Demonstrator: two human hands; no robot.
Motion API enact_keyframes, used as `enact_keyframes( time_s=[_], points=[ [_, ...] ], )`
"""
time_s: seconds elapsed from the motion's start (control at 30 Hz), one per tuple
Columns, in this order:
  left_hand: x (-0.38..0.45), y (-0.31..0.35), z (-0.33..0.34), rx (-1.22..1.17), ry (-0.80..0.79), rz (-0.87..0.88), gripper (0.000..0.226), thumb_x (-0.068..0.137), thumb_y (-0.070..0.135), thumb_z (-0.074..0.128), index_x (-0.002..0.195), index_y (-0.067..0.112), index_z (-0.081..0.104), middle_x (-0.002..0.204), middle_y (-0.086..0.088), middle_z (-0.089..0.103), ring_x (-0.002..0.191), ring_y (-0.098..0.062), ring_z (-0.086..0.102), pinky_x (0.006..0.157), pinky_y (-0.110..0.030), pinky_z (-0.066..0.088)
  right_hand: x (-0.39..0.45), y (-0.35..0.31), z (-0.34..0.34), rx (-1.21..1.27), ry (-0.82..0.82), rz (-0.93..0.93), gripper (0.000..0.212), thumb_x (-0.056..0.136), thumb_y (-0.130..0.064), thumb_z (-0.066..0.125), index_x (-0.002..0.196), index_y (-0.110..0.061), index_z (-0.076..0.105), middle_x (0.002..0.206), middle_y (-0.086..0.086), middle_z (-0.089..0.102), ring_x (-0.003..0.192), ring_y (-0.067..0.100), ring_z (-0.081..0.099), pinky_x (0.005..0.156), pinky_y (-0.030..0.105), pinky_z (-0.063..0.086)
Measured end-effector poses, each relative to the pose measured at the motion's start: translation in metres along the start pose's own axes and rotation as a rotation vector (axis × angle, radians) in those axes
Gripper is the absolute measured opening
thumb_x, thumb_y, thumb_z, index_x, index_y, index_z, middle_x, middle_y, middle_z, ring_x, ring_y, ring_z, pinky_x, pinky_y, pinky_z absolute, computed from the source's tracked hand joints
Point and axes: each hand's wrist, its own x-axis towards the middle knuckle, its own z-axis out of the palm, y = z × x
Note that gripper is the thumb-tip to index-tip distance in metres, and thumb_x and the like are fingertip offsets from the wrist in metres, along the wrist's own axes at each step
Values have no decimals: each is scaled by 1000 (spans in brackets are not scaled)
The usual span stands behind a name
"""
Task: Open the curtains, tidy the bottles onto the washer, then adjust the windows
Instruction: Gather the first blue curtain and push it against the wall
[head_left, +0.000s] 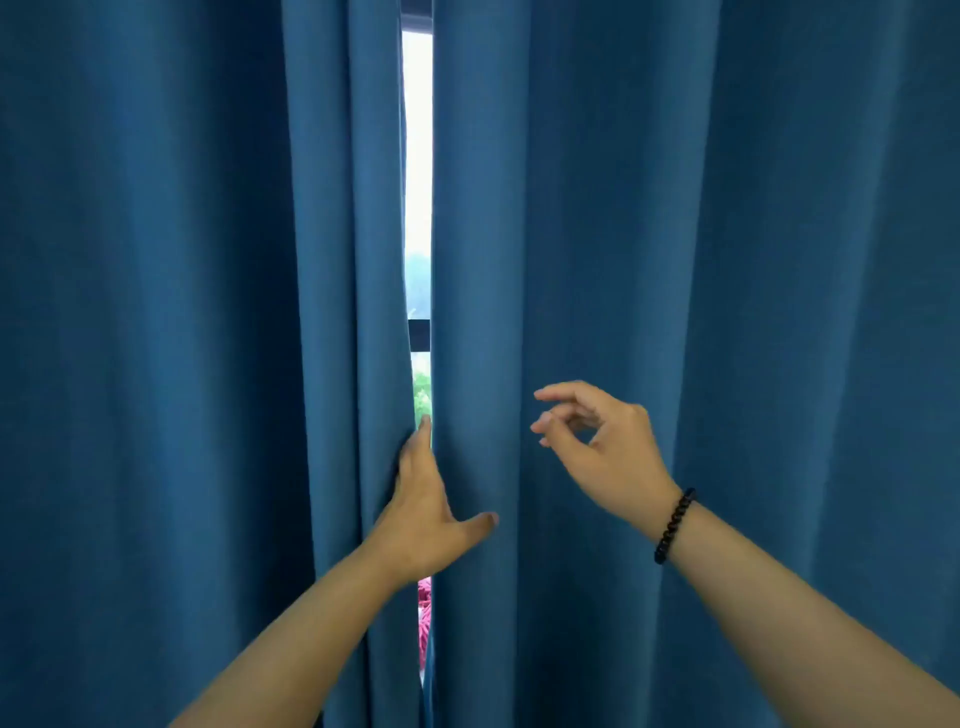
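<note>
Blue curtains (571, 208): left hand (423, 512) seemingly grips the left edge; right hand (605, 441) loosely open, empty.

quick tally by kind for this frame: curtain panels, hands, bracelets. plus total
Curtain panels: 2 – left curtain panel, right curtain panel, a narrow gap between them
Hands: 2 – left hand at the left panel's edge, right hand in front of the right panel
Bracelets: 1 – black beaded bracelet on the right wrist
Total: 5
</note>
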Motion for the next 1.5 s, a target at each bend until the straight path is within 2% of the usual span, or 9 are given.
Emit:
enact_keyframes(
  time_s=[0.17,0.37,0.5,0.73,0.87,1.0,1.07,1.2,1.5],
  points=[
    [57,-23,8,-86,153,-25,140,47,61,81,147,39,-15,158,9,3,147,-14,7,119,-45,21,13,31,33,-74,314,-24,80,82,-20,68,146,-17,20,144,-1,37,129,9,42,110,26,33],
    [103,-29,31,-176,143,39,131,45,63,85,145,44,2,149,17,26,135,-9,34,107,-42,39,46,74,19,-421,607,199,112,71,-57,70,150,-11,5,158,10,4,146,21,9,112,48,13],
    [122,-22,59,-316,71,104,127,42,64,87,142,41,11,140,19,40,128,-6,46,102,-42,46,62,97,5,-197,545,335,123,64,-69,69,151,-20,-3,160,-1,3,146,10,5,118,40,12],
    [148,14,118,-384,-69,205,120,43,57,90,140,33,23,135,22,43,125,5,46,100,-34,48,83,105,11,86,309,330,101,56,-72,70,140,-35,29,130,-20,54,113,-4,56,91,23,50],
    [160,34,159,-359,-88,264,111,52,44,89,140,36,22,137,16,40,129,5,41,102,-26,44,93,115,3,6,280,320,80,58,-54,81,125,-37,40,104,-26,59,91,-16,57,65,5,48],
    [167,48,197,-381,-81,177,89,60,43,77,130,35,23,123,19,43,116,10,45,86,-6,41,102,143,-13,-103,295,268,20,82,-27,72,92,-22,56,69,-19,57,62,-15,56,50,2,40],
    [175,52,219,-374,-67,157,73,74,30,74,130,29,26,120,19,45,110,12,47,82,-4,41,104,155,-24,-152,310,243,28,89,-23,65,68,-27,47,48,-14,49,48,-5,53,42,6,36],
    [193,71,254,-348,-46,212,68,88,14,60,145,17,23,133,5,43,120,-11,49,95,-23,45,105,174,-50,-202,339,250,42,93,-19,60,64,-35,34,47,-15,38,46,-9,51,44,5,36],
    [214,124,320,-387,-102,331,75,88,12,60,149,15,17,122,19,32,105,6,44,79,6,33,102,208,-118,-305,400,213,12,94,-20,58,86,-11,62,48,-19,38,53,-13,52,49,2,36]
  ],
)
